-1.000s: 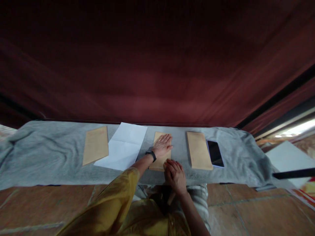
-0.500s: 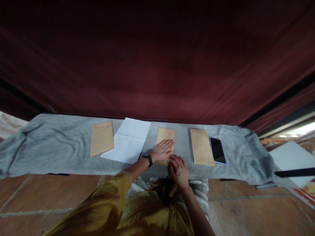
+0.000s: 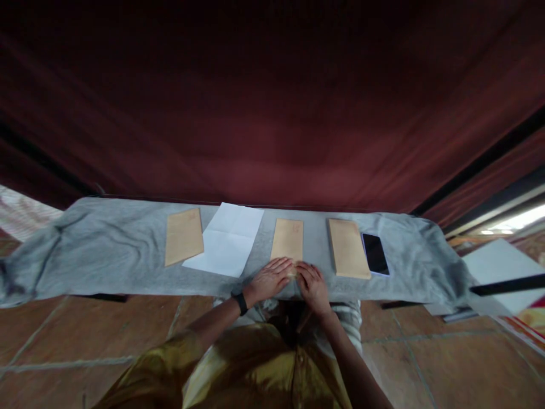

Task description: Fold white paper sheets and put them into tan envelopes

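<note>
A brown paper envelope [image 3: 286,238] with small faint marks at its top right lies upright in front of me on the grey cloth. My left hand [image 3: 271,278], with a dark band on the wrist, rests over its near left part, fingers stretched out flat and pointing right. Opposite it, my right hand [image 3: 313,286] lies on the near right corner, fingers extended and slightly bent. The fingertips of both hands almost meet over the envelope's near end, which they largely cover. Thumbs are hard to make out.
A grey cloth [image 3: 123,250] covers the narrow table. Left of the hands are a creased white sheet [image 3: 230,238] and another brown envelope [image 3: 184,237] touching it. To the right lie a thick stack of brown envelopes [image 3: 349,249] and a phone [image 3: 375,254]. A dark red curtain [image 3: 272,130] hangs behind.
My left hand has slid from the envelope's middle toward its near edge, uncovering the upper part. My right hand has shifted slightly and now faces the left fingertips.
</note>
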Demonstrator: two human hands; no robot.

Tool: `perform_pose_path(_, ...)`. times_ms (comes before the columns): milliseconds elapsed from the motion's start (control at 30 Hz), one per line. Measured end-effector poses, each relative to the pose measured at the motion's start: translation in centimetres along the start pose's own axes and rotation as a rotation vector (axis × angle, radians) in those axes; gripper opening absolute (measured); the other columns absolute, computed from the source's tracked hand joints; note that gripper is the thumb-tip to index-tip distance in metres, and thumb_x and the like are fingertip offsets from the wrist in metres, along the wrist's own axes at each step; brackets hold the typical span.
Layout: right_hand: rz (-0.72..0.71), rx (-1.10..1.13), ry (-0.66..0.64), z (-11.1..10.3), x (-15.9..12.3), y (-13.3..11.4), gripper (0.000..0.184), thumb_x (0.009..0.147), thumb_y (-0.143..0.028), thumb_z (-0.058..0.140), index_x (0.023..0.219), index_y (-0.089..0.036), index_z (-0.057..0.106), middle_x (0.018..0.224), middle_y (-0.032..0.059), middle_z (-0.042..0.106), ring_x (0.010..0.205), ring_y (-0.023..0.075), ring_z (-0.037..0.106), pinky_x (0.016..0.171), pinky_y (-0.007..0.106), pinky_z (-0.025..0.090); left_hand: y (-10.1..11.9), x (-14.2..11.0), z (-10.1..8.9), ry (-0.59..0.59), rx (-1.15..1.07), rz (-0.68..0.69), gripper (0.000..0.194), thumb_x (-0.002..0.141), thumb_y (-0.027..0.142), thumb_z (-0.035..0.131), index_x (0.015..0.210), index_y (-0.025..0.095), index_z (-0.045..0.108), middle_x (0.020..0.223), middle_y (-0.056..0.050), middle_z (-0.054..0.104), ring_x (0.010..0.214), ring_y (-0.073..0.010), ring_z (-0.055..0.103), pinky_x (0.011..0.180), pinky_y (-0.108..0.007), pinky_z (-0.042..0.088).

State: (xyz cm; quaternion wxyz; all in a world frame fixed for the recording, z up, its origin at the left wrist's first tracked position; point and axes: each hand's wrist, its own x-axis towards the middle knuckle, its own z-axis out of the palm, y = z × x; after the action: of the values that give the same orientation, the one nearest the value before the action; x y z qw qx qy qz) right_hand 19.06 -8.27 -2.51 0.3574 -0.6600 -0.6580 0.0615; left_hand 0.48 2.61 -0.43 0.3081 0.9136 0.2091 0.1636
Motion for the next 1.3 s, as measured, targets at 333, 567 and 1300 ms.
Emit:
perform_pose_path(333, -0.091, -0.044, -0.181, 1.2, 4.4, 1.2, 0.043, 0.102, -0.032, 0.043, 0.143, -0.028, 0.054, 0.15, 0.0068, 0.053, 0.141, 0.0234, 0.047, 0.119, 0.051, 0.034, -0.3, -0.7, -0.2, 0.137, -0.151, -0.053, 0.028, 0.096, 0.022, 0.052, 0.116, 0.028, 0.071, 0.128, -0.005, 0.069, 0.127, -0.0192, 0.058, 0.116, -0.041, 0.042)
perform_pose_path(567, -0.057, -0.07, -0.205, 3.3, 9.4, 3.5, 0.047, 0.102, -0.039, 0.041, 0.146, -0.029, 0.051, 0.152, 0.0049, 0.051, 0.145, 0.021, 0.042, 0.123, 0.046, 0.026, 0.5, -0.5, -0.4, 0.237, -0.212, -0.083, 0.024, 0.097, 0.025, 0.053, 0.109, 0.028, 0.073, 0.119, -0.006, 0.072, 0.12, -0.0216, 0.062, 0.11, -0.042, 0.046)
perform_pose_path(1300, -0.285, -0.35, -0.321, 5.5, 13.0, 1.6, 0.053, 0.106, -0.037, 0.034, 0.154, -0.014, 0.038, 0.161, 0.0107, 0.036, 0.149, 0.0241, 0.034, 0.125, 0.049, 0.02, -0.2, -0.6, 0.4, 0.172, 0.175, -0.04, 0.025, 0.095, 0.013, 0.054, 0.115, 0.021, 0.066, 0.121, -0.005, 0.07, 0.118, -0.0184, 0.063, 0.106, -0.037, 0.051)
